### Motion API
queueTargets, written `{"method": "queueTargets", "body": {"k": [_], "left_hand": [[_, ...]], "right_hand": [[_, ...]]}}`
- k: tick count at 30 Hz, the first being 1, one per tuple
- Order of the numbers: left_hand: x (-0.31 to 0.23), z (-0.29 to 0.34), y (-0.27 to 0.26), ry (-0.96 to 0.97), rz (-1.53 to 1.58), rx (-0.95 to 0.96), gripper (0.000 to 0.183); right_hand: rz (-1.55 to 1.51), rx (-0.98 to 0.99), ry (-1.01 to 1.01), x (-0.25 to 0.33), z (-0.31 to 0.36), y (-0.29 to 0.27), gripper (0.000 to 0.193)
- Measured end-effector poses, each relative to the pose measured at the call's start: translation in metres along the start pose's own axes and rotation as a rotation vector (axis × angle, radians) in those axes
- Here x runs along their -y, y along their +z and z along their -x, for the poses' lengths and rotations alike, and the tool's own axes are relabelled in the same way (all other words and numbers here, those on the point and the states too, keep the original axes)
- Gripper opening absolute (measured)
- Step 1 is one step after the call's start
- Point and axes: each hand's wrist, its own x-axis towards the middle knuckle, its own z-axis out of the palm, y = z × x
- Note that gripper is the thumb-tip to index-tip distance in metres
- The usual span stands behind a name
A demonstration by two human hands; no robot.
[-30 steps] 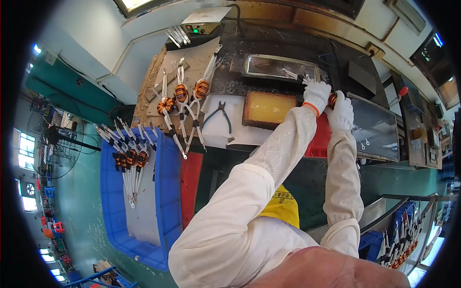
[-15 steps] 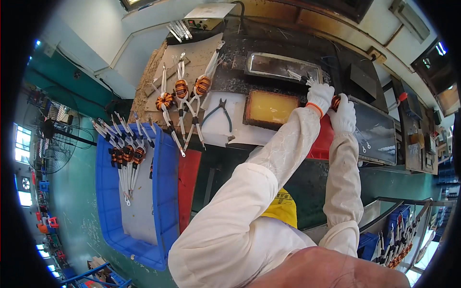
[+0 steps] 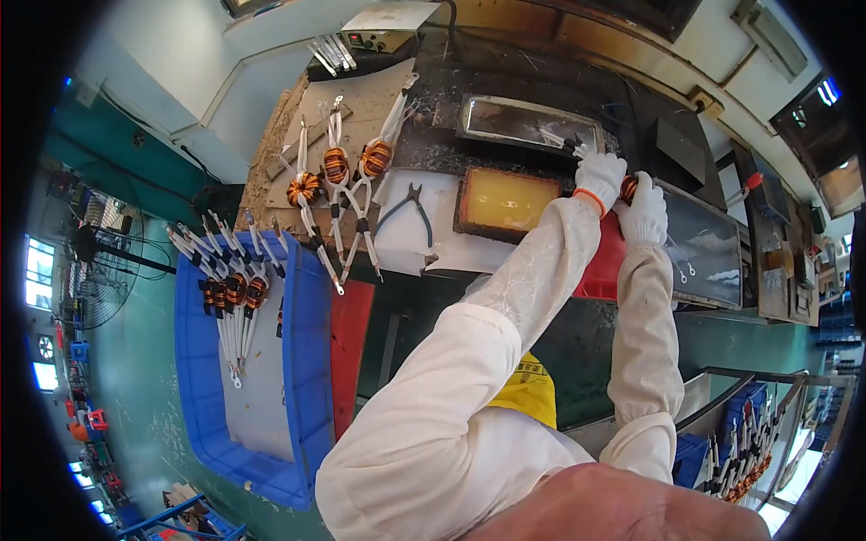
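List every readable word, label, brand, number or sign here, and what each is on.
No text I can quote.
Yellow cloth near the person's lap: dark printed characters, too small and skewed to read reliably.
Control box at the back of the workbench: front-panel markings, if any, too small to read.
Elsewhere: nothing legible.

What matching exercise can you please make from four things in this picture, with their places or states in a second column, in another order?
Column one
1. left hand
2. pliers
3. blue bin
4. wound coil nearest the hands

Column two
A. contains several other coils
B. at the fingers of the right hand
C. gloved, with an orange band at the wrist
D. on a white sheet, handles spread

Right pairs: 1-C, 2-D, 3-A, 4-B
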Motion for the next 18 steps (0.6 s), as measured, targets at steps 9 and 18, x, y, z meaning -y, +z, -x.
{"method": "queueTargets", "body": {"k": [9, 18], "left_hand": [[-0.0051, -0.0022, -0.0109, -0.041, 0.031, 0.091, 0.017], [-0.0044, -0.0063, -0.0047, -0.040, -0.012, 0.109, 0.019]], "right_hand": [[-0.004, -0.006, 0.016, -0.0019, 0.0006, -0.0005, 0.069], [-0.004, 0.008, 0.016, -0.0007, 0.0008, -0.0023, 0.067]]}}
